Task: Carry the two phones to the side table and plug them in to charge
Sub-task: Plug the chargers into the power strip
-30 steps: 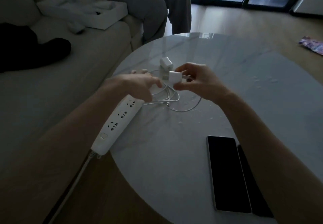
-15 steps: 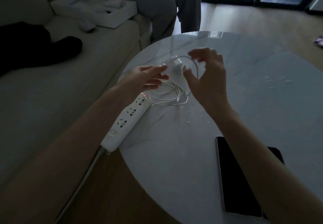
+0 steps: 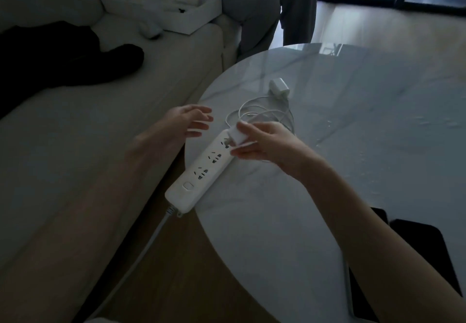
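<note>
My right hand (image 3: 267, 143) pinches a white charger adapter (image 3: 238, 136) with its prongs at the far socket of a white power strip (image 3: 199, 171), which lies on the left rim of the round marble table (image 3: 290, 222). My left hand (image 3: 187, 121) hovers open just left of the strip's far end, touching nothing. A second white adapter (image 3: 278, 88) lies farther back with loose white cables (image 3: 262, 113) coiled between. Two dark phones (image 3: 426, 249) lie at the table's near right, mostly hidden by my right forearm.
A light sofa (image 3: 88, 133) runs along the left with a black garment (image 3: 63, 58) and a white open box (image 3: 164, 10) on it. A seated person's grey trouser legs (image 3: 257, 7) are beyond the table. The strip's grey cord (image 3: 151, 242) drops to the wooden floor.
My right hand has brought one adapter down from above the cables to the power strip's far socket. My left hand let go and moved left, open. The view shifted right.
</note>
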`<state>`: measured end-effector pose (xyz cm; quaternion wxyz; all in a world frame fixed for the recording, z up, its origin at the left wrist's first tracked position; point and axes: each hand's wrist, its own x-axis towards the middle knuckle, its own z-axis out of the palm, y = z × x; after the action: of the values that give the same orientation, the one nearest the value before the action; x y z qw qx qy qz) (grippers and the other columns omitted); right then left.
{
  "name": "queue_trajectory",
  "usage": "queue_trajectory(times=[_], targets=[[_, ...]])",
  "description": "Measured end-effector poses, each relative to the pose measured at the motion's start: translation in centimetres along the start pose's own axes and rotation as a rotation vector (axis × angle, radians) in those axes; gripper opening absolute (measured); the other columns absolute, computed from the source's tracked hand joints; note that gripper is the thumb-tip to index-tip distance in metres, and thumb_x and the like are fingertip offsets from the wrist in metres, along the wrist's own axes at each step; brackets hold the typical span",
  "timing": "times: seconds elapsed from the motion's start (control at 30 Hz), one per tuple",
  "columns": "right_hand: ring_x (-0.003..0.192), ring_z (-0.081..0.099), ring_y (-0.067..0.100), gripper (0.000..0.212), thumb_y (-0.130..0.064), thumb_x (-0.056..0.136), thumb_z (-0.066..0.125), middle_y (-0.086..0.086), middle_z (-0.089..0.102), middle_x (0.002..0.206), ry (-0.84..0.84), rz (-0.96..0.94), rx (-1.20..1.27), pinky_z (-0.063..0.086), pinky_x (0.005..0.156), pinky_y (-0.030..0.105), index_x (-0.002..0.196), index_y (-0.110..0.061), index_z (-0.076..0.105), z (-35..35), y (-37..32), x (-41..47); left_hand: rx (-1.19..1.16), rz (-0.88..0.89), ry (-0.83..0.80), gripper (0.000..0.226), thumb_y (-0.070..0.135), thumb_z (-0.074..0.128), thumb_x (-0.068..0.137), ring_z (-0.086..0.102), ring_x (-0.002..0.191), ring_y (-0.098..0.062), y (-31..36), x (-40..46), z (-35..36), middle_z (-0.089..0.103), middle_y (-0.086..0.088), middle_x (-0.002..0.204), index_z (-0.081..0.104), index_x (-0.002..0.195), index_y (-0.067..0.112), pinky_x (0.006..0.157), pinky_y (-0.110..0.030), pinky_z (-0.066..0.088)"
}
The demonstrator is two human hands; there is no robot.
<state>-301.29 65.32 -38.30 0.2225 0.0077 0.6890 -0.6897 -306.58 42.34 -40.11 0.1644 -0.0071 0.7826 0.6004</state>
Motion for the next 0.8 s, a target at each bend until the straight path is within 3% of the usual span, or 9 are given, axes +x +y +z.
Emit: queue_trajectory(times=[0.13, 0.3, 0.37, 0.5, 0.57, 0.67, 0.73, 0.8], targets=[[0.098, 0.070, 0.033, 0.041, -0.034, 0.099, 0.052, 0.015, 0.074, 0.104, -0.009, 0.068, -0.150, 0.056, 0.088, 0.045, 0.116, 0.002, 0.058, -0.3, 0.5, 0.2, 0.149, 0.002, 0.011, 0.023, 0.014, 0.056, 0.094, 0.064, 0.101, -0.012, -0.9, 0.1, 1.5, 0.069, 0.001, 0.117, 0.067, 0.113, 0.023, 0.087, -0.028, 0.051], [0.080, 0.066, 0.020, 0.025, -0.040, 0.095, 0.058, 0.007, 0.063, 0.089, 0.119, 0.007, -0.251, 0.060, 0.083, 0.050, 0.093, -0.015, 0.059, -0.8, 0.3, 0.8, 0.265, 0.008, -0.049, 0.027, 0.021, 0.062, 0.091, 0.072, 0.083, -0.007, -0.5, 0.0, 4.2, 0.074, 0.001, 0.103, 0.068, 0.117, 0.028, 0.073, -0.023, 0.053], [0.082, 0.066, 0.022, 0.026, -0.040, 0.092, 0.061, 0.005, 0.061, 0.088, 0.146, -0.046, -0.326, 0.060, 0.080, 0.052, 0.094, -0.014, 0.062, -0.7, 0.3, 1.1, 0.282, 0.030, -0.047, 0.024, 0.025, 0.064, 0.090, 0.073, 0.076, -0.004, -0.3, 0.0, 4.5, 0.075, 0.003, 0.097, 0.069, 0.112, 0.033, 0.069, -0.023, 0.053], [0.099, 0.069, 0.018, 0.039, -0.053, 0.083, 0.066, 0.000, 0.073, 0.106, 0.249, -0.172, -0.591, 0.056, 0.084, 0.036, 0.099, -0.018, 0.071, -0.1, 0.3, 1.4, 0.308, 0.023, 0.006, 0.025, 0.028, 0.063, 0.090, 0.074, 0.085, -0.013, -0.4, -0.1, 4.2, 0.076, 0.000, 0.099, 0.070, 0.114, 0.027, 0.076, -0.033, 0.059], [0.092, 0.068, 0.016, 0.033, -0.052, 0.082, 0.068, -0.002, 0.073, 0.095, 0.279, -0.239, -0.679, 0.056, 0.081, 0.037, 0.080, -0.019, 0.071, 0.4, 0.4, 1.6, 0.324, 0.019, 0.027, 0.026, 0.023, 0.059, 0.093, 0.072, 0.093, -0.017, -0.4, -0.3, 3.8, 0.074, -0.002, 0.104, 0.069, 0.117, 0.023, 0.082, -0.035, 0.058], [0.071, 0.062, 0.019, 0.043, -0.049, 0.081, 0.070, 0.000, 0.066, 0.073, 0.329, -0.322, -0.816, 0.055, 0.070, 0.042, 0.052, -0.027, 0.048, 1.4, 0.1, 1.6, 0.347, 0.023, -0.008, 0.026, 0.023, 0.058, 0.092, 0.069, 0.094, -0.010, -0.2, -1.2, 3.1, 0.071, 0.003, 0.108, 0.066, 0.116, 0.029, 0.072, -0.025, 0.053], [0.073, 0.064, 0.021, 0.040, -0.051, 0.081, 0.069, 0.004, 0.070, 0.076, 0.362, -0.365, -0.926, 0.052, 0.067, 0.038, 0.057, -0.023, 0.053, 1.8, 0.0, 1.8, 0.403, 0.009, -0.074, 0.028, 0.034, 0.066, 0.086, 0.066, 0.089, -0.001, 0.1, -2.1, 2.9, 0.066, 0.014, 0.108, 0.061, 0.112, 0.041, 0.066, -0.020, 0.049], [0.075, 0.065, 0.022, 0.037, -0.051, 0.082, 0.067, 0.005, 0.071, 0.080, 0.385, -0.392, -1.001, 0.050, 0.065, 0.034, 0.069, -0.017, 0.065, 2.2, -0.3, 1.8, 0.511, -0.004, -0.115, 0.044, 0.042, 0.075, 0.075, 0.064, 0.087, 0.001, 0.2, -3.0, 3.0, 0.059, 0.020, 0.110, 0.056, 0.115, 0.045, 0.064, -0.017, 0.046]])
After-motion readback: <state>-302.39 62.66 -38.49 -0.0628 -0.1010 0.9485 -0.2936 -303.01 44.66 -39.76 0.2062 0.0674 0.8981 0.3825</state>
